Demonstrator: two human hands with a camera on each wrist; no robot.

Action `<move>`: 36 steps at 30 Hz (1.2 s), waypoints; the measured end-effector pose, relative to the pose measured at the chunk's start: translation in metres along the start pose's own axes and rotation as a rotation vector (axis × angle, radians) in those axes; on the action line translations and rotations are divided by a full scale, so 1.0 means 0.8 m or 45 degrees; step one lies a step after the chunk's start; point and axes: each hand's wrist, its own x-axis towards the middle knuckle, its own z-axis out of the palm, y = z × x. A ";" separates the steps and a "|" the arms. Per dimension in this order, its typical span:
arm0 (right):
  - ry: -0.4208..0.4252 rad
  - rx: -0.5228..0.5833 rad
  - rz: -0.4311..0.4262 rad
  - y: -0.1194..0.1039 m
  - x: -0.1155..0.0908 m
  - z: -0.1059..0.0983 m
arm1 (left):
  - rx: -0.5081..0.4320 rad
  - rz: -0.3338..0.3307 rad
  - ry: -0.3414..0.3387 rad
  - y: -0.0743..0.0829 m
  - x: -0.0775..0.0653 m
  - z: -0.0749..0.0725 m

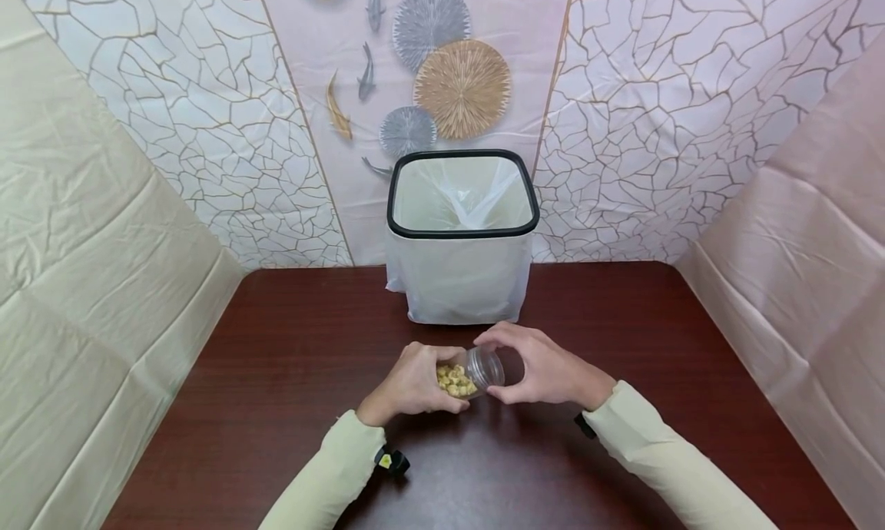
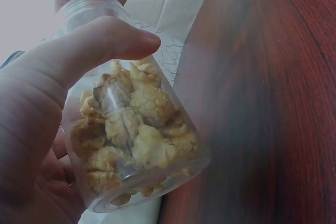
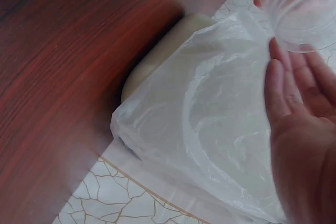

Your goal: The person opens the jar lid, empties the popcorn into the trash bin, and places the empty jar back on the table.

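Note:
A clear jar (image 1: 458, 380), part filled with pale yellow popcorn (image 2: 126, 124), is held tilted on its side above the table, its ridged round top end (image 3: 302, 17) toward the right. My left hand (image 1: 416, 380) grips the jar's body, thumb across its side in the left wrist view. At the top end, my right hand (image 1: 546, 365) has thumb and fingertips on opposite sides of the clear rim, with a gap between palm and jar. In the right wrist view its fingers (image 3: 283, 77) lie right at that rim.
A bin (image 1: 463, 276) with a black rim and a white plastic liner stands behind my hands, near the back edge of the dark red wooden table (image 1: 297, 346). Patterned cloth (image 1: 615, 130) hangs behind the table, with beige cloth along both sides.

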 end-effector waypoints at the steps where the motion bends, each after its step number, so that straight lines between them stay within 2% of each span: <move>1: 0.005 -0.011 -0.036 0.001 0.000 0.000 | 0.001 -0.005 -0.001 0.000 0.000 0.000; 4: 0.014 -0.045 -0.114 0.002 0.000 0.000 | 0.002 -0.015 0.004 -0.002 0.000 0.001; 7: 0.014 -0.076 -0.115 0.000 -0.001 -0.002 | 0.012 -0.013 0.007 -0.003 0.000 0.001; 10: 0.004 -0.071 -0.018 -0.003 -0.002 -0.004 | 0.013 -0.006 0.004 -0.003 0.000 0.002; 16: -0.047 -0.044 0.288 -0.013 0.000 -0.007 | 0.018 0.008 -0.001 -0.002 0.001 0.002; 21: -0.101 -0.012 0.388 -0.015 0.002 -0.003 | 0.015 0.006 -0.001 -0.001 0.002 0.002; 26: -0.088 0.007 0.351 -0.015 0.002 -0.002 | 0.014 0.006 -0.001 0.000 0.003 0.003; 36: -0.054 -0.023 0.118 -0.013 0.001 -0.004 | -0.013 0.003 -0.005 0.001 -0.001 0.001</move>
